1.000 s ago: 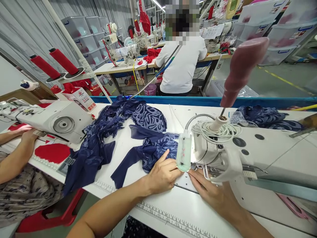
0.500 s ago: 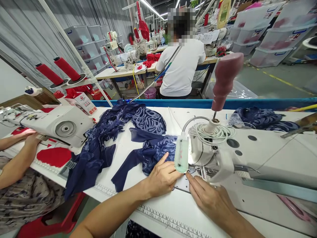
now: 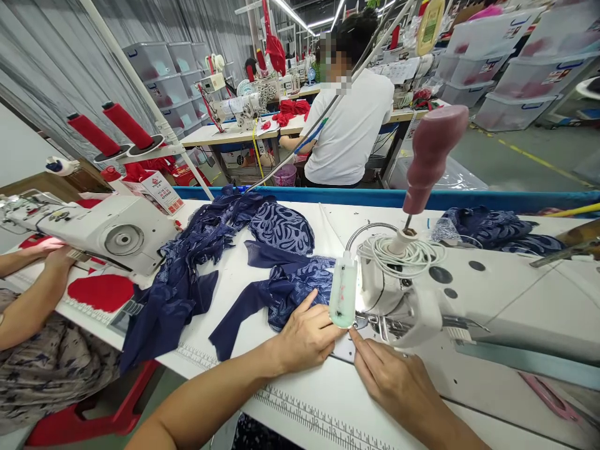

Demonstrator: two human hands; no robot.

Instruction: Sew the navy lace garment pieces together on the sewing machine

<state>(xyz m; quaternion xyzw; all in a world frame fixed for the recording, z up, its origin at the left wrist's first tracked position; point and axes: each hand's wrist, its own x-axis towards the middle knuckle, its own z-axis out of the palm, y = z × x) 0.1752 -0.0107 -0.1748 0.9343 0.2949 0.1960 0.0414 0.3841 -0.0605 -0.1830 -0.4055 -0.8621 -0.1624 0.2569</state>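
Navy lace-patterned fabric piece [image 3: 300, 284] lies on the white worktable [image 3: 300, 400], its near edge fed toward the needle area of the white industrial sewing machine [image 3: 469, 294]. The left hand [image 3: 307, 337] rests flat on this near edge, fingers loosely spread, index finger extended toward the small translucent lamp housing [image 3: 343, 299] at the machine head. The right hand [image 3: 398, 381] lies flat on the table just beside the presser-foot area, fingers together and pointing toward the needle; it grips nothing. Whether the fabric edge sits under the presser foot cannot be told, since the lamp housing hides that point.

Progress assessment: the piece appears to be at the positioning or early stitching stage. Most of its length trails away to the left of the machine, not past the needle. A heap of further navy fabric [image 3: 187, 275] lies well to the left, and another navy bundle [image 3: 492, 225] lies behind the machine; which of these is finished cannot be determined.

Adjacent station: a co-worker's hand [image 3: 56, 256] operates a second white sewing machine [image 3: 107, 231] over a red fabric piece [image 3: 98, 292]. Red thread cones [image 3: 110, 128] stand above it.
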